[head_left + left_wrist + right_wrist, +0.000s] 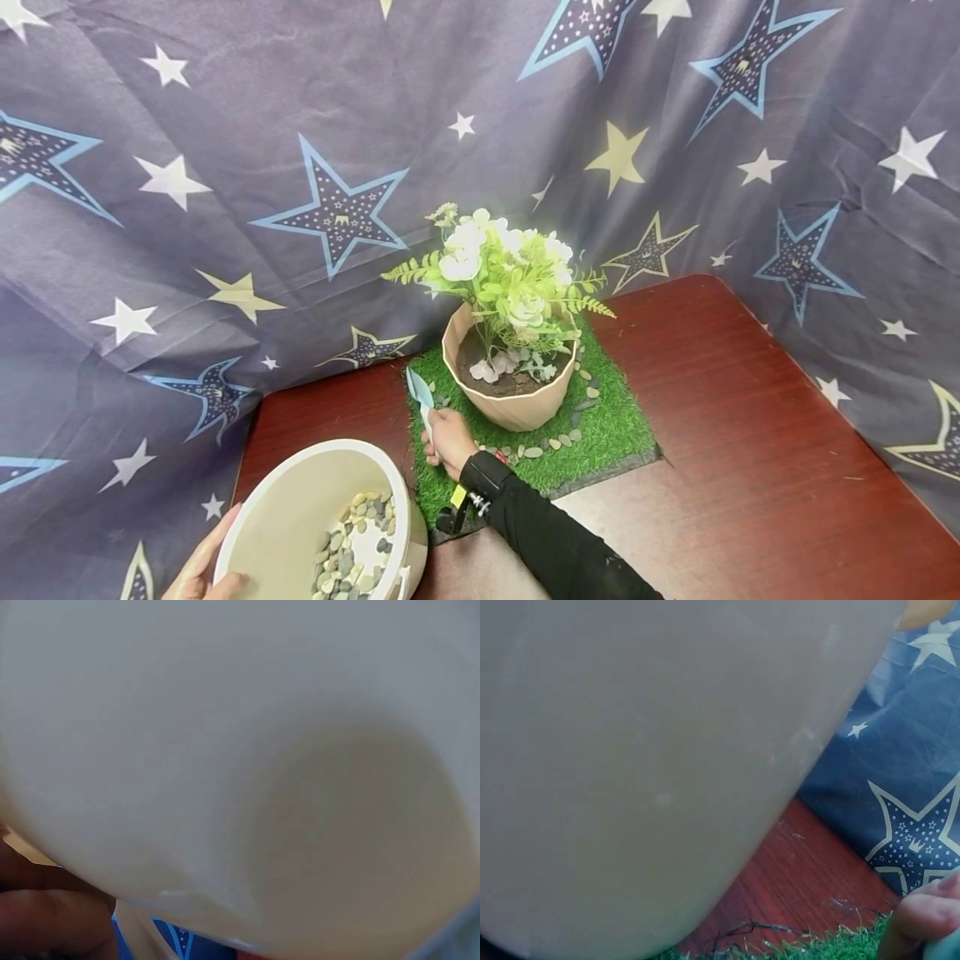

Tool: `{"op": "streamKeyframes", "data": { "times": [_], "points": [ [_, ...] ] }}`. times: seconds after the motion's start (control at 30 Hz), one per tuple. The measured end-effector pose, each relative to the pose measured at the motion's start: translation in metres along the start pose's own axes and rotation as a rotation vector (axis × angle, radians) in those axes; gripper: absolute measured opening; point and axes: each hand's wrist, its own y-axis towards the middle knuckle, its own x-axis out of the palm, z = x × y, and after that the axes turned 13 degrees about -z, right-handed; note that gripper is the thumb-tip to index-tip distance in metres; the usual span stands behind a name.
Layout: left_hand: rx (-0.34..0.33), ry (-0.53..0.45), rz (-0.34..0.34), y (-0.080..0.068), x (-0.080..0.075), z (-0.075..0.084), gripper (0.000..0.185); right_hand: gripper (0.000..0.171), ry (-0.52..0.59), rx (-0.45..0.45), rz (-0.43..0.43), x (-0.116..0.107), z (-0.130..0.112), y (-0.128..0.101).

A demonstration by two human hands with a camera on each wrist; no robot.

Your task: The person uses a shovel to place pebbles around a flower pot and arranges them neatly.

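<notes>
At the lower left of the head view, my left hand (204,568) grips the rim of a tilted cream bucket (281,508). Smooth pebbles (337,554) lie on the bucket's bottom. My right hand (452,442) holds a small light-blue trowel (420,390) by its handle, over the left side of a green turf mat (600,429). The trowel's blade points away from me. Bucket wall (187,750) fills most of the left wrist view, with left-hand fingers (56,919) at its edge. In the right wrist view, right-hand fingers (926,919) show in the corner.
A ribbed beige pot (517,410) stands on the mat, holding dark soil, white flowers (468,250) and green leaves. Pebbles (534,452) lie around its base. The reddish wooden table (750,433) meets a star-patterned cloth (420,100) behind and at the sides.
</notes>
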Motion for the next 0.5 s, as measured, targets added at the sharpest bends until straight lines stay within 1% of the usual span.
{"op": "streamKeyframes", "data": {
  "times": [0.17,0.3,0.5],
  "points": [
    [-0.013,-0.013,0.012,0.002,0.001,-0.002,0.1,0.03,0.027,0.017,-0.012,0.001,-0.005,0.0],
    [-0.011,-0.026,0.004,0.002,0.001,-0.003,0.101,0.031,0.057,0.015,0.008,0.002,-0.008,-0.004],
    [0.034,-0.024,-0.026,0.002,-0.001,-0.004,0.101,0.032,0.086,-0.002,0.028,0.006,-0.005,-0.013]
  ]
}}
